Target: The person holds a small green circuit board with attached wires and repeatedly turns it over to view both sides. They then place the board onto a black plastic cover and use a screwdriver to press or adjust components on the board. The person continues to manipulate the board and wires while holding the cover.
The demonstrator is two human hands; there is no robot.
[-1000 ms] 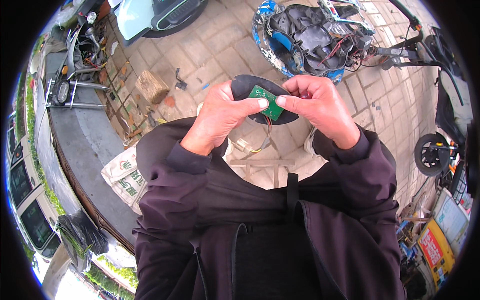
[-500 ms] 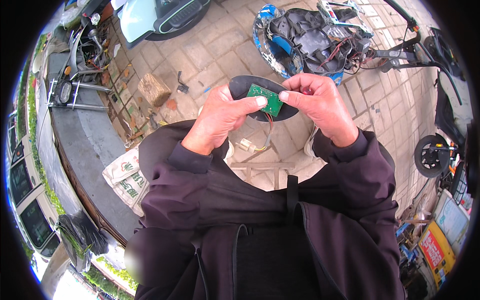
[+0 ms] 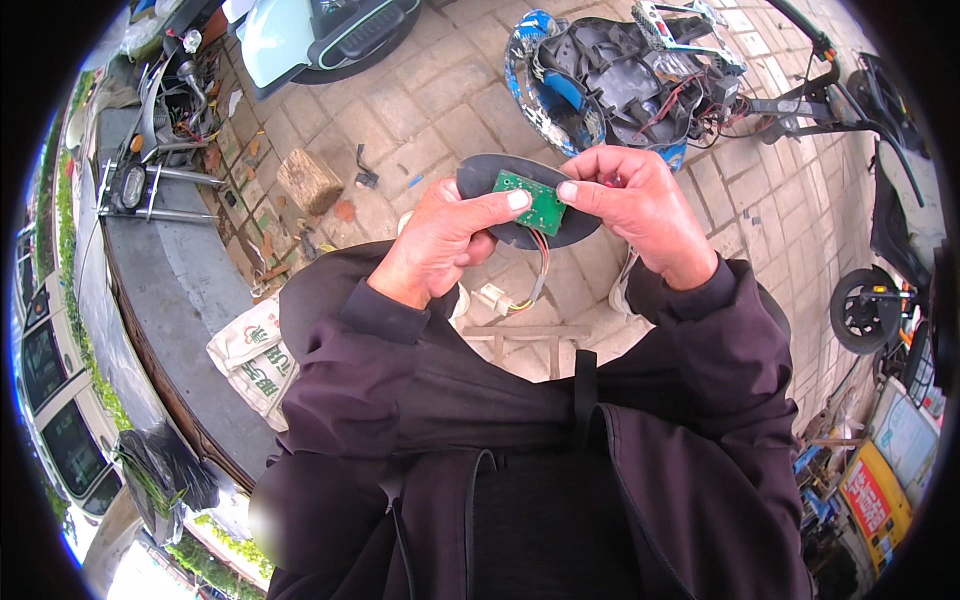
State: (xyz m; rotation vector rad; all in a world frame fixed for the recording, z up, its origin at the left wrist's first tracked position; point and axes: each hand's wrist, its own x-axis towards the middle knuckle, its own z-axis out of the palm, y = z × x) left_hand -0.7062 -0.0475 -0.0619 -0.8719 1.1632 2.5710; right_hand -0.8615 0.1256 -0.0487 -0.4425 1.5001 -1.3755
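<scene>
Green circuit board (image 3: 543,216) between left hand (image 3: 438,226) and right hand (image 3: 650,212) (both pinched closed, thumbs on it)

1. The bare left hand (image 3: 450,218) is bent in a pinch, its extended thumb (image 3: 492,209) pointing to the right.
2. Most of its fingers (image 3: 481,247) are hidden underneath; part of them shows curled below the thumb.
3. The bare right hand (image 3: 645,212) also pinches, its thumb (image 3: 592,198) pointing left, the index finger (image 3: 612,163) arched above it.
4. The two thumb tips face each other, near but apart.
5. Both forearms, in dark purplish-black cloth sleeves (image 3: 365,365), rise from the lower edge and angle inward.
6. The elbows spread wide; the cuffs end at the wrists (image 3: 398,287), leaving the hands uncovered.
</scene>
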